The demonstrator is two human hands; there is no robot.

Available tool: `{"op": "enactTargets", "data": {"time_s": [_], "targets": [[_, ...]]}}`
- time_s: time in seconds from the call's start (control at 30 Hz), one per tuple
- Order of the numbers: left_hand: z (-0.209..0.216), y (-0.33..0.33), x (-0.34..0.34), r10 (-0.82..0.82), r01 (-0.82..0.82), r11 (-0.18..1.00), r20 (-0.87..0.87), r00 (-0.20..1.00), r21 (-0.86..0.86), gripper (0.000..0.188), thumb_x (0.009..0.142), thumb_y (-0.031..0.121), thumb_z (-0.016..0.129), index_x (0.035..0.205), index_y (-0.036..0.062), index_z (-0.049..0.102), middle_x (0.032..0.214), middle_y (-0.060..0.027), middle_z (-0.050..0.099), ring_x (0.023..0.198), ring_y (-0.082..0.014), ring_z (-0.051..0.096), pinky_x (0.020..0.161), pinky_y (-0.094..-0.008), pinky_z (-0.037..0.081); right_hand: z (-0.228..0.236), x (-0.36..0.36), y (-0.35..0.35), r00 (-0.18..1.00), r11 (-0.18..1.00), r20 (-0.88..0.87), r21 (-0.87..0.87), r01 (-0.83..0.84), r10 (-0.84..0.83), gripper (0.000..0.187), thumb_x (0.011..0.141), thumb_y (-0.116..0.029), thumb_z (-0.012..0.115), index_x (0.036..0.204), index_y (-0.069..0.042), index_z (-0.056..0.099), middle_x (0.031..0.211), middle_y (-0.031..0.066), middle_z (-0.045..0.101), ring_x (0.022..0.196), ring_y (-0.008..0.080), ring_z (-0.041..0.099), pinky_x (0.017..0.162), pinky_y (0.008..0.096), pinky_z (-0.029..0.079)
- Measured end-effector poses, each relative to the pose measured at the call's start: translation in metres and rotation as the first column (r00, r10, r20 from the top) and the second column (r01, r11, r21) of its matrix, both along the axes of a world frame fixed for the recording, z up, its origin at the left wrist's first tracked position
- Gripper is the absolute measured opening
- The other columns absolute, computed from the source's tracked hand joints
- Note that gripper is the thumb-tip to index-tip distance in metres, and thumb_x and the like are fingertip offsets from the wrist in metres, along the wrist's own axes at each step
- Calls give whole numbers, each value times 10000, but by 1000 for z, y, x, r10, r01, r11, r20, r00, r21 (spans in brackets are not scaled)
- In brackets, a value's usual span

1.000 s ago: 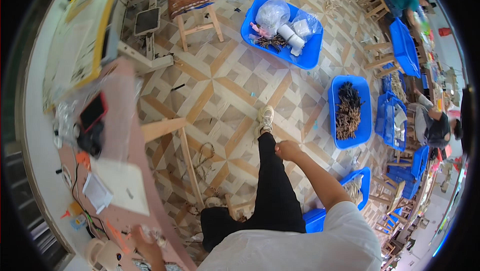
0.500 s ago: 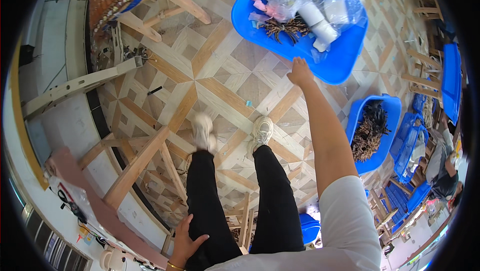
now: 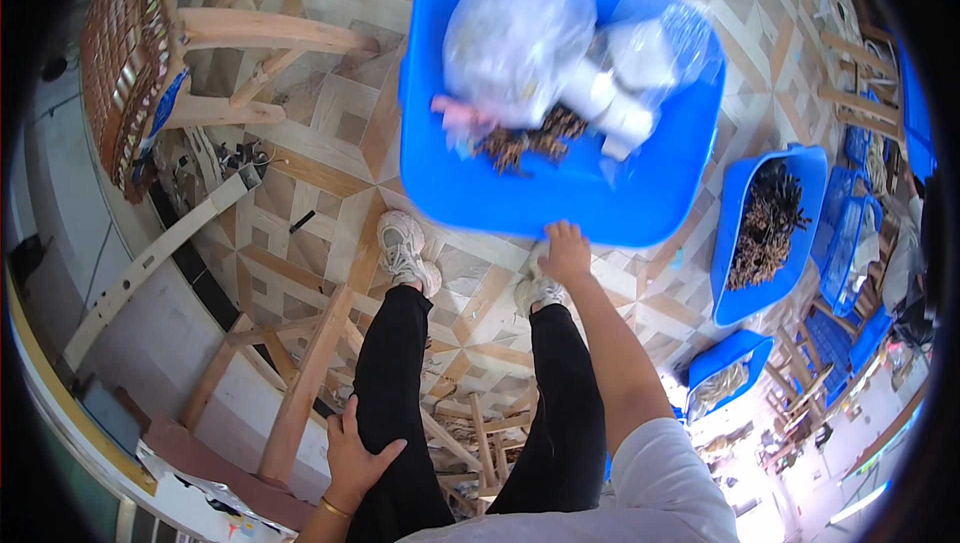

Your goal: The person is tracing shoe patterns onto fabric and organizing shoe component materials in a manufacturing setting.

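Through my feed I see a floor [image 3: 475,295] of geometric wood-toned tiles, a brown-covered wooden stool [image 3: 125,73] at upper left. Below it I make out a pale wall [image 3: 165,311] and wooden legs [image 3: 307,385]; bright light [image 3: 750,498] glares at lower right.

1 arm [image 3: 625,373] stretches forward, right hand [image 3: 567,255] with fingers bent; left hand [image 3: 360,455] lies spread on the left thigh [image 3: 393,448]

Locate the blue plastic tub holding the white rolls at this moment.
In the head view, the blue plastic tub is at the upper centre, with the right hand at its near rim and a wooden stool to its left.
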State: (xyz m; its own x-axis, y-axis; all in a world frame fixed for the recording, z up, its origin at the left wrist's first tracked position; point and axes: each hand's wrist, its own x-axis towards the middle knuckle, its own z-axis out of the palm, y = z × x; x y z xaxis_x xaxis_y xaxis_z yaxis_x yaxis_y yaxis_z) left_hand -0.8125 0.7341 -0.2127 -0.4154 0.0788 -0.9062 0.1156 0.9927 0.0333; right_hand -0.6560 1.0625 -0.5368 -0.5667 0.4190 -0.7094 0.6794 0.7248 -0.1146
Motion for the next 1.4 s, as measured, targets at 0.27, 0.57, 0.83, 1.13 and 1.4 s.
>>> {"op": "enactTargets", "data": {"time_s": [0.27, 0.57, 0.83, 1.13, 1.4], "targets": [[-130, 154, -78, -268, 336, 815, -206, 941, 472, 1014, 654, 277, 811, 1464, 115, 222, 1444, -259, 255, 1287, -462, 297, 1066, -510, 272, -6, -31, 15, 604, 736, -421, -418, 533, -677, 685, 731, -306, 731, 1333, -150, 445, 1328, 143, 470, 1186, 340, 496, 933, 417, 445], [-295, 121, -54, -725, 724, 688, 49, 687, 38, 225, 719, 145, 651, 933, 82, 677, 1106, -187, 600, 1046, -364, 578, 801, -451, 509, -16, -98, 8, 967, 976, -133, 31, -216, 218, 364, 738, -91, 535, 1082, -105, 655, 1100, 86, 622, 1106, 260, 529, 932, 495, 383], [-209, 46, -71, -493, 479, 868, 120, 862, 130, 240, 686, 106, 583, 904, 29, 649, 898, -214, 650, 863, -394, 620, 754, -459, 501, 9, 68, 137, 926, 905, -72, 197, 377, -370, 1192, 620, -313, 836, 1489, -273, 20, 1447, 132, 374, 1168, 383, 518, 902, 493, 467], [-161, 64, -145, -154, 195, 963, -216, 964, 185, 245, 694, 58, 568, 930, 0, 600, 842, -217, 640, 788, -402, 622, 696, -433, 494, 101, 156, 31, 964, 947, 261, -295, 126, -47, 188, 774, -188, 575, 758, -35, 683, 763, 197, 662, 761, 354, 659, 717, 440, 535], [-209, 202, -84, -535, 921, 362, -777, 332, 144, 531, 693, -9, 533, 1219, 59, 542, 1326, -162, 465, 1293, -346, 373, 1045, -432, 330, 171, 203, -7, 929, 905, 371, -395, 155, 3, 112, 682, -121, 602, 624, -32, 640, 704, 200, 642, 696, 369, 646, 665, 449, 522]]}}
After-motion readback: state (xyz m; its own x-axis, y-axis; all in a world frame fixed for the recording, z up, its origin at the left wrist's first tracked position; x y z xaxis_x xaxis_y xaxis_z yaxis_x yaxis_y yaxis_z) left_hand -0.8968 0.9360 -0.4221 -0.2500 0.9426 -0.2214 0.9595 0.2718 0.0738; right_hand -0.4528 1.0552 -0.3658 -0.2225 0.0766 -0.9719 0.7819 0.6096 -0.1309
